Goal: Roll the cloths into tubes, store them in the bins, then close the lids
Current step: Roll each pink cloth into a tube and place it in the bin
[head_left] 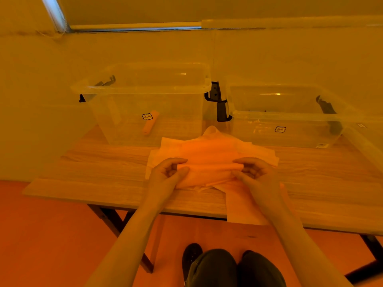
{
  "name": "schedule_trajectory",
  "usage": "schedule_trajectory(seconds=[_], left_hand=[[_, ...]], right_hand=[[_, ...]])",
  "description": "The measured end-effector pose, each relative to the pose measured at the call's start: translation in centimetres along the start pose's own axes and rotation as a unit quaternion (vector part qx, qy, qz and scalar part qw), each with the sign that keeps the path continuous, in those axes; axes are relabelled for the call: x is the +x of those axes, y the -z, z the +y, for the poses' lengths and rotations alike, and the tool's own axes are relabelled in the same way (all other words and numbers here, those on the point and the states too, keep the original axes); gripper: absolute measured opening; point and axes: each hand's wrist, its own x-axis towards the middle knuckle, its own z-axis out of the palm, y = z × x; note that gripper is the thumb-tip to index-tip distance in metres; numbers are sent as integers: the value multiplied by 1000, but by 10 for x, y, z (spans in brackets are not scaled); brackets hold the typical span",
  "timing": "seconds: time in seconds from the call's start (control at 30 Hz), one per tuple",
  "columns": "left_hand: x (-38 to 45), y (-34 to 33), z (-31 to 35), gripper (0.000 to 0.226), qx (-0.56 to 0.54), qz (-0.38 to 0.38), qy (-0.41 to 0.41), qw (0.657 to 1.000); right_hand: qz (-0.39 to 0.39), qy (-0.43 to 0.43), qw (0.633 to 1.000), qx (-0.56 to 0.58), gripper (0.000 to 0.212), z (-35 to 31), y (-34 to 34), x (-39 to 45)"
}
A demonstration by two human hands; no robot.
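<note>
Head view looks down on a wood-grain surface (107,162) on dark folding legs. Both hands work at the near edge of a soft, rumpled pile of cloths (209,150) in the middle of it. The left hand (167,172) and right hand (253,171) each curl fingers and thumb round one end of a thin rolled tube of cloth (209,167), which lies crosswise between them on top of the pile; each grip is closed snugly on the fabric. One flat pale cloth (240,206) hangs over the near edge of the surface.

Beyond the pile stand two clear, hard plastic bins with rounded rims and dark latches, both with no lid on. The left bin (143,88) is taller and holds a small rolled cloth (150,123) lying tilted on its bottom. The right bin (290,117) sits lower; what lies inside it is too faint to tell. Each bin carries a small label on its near wall.
</note>
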Motion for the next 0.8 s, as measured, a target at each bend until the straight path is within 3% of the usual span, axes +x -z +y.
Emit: schedule_trajectory(seconds=[0.3, 0.57, 0.8], left_hand=[[-2, 1, 4, 27, -25, 15, 1, 1000], [-4, 0, 9, 33, -22, 8, -3, 1000], [-5, 0, 8, 22, 19, 23, -15, 999]], right_hand=[[11, -9, 1000, -22, 35, -3, 0, -1], [21, 1, 999, -35, 21, -2, -2, 0], [-16, 35, 997, -63, 27, -1, -1, -1]])
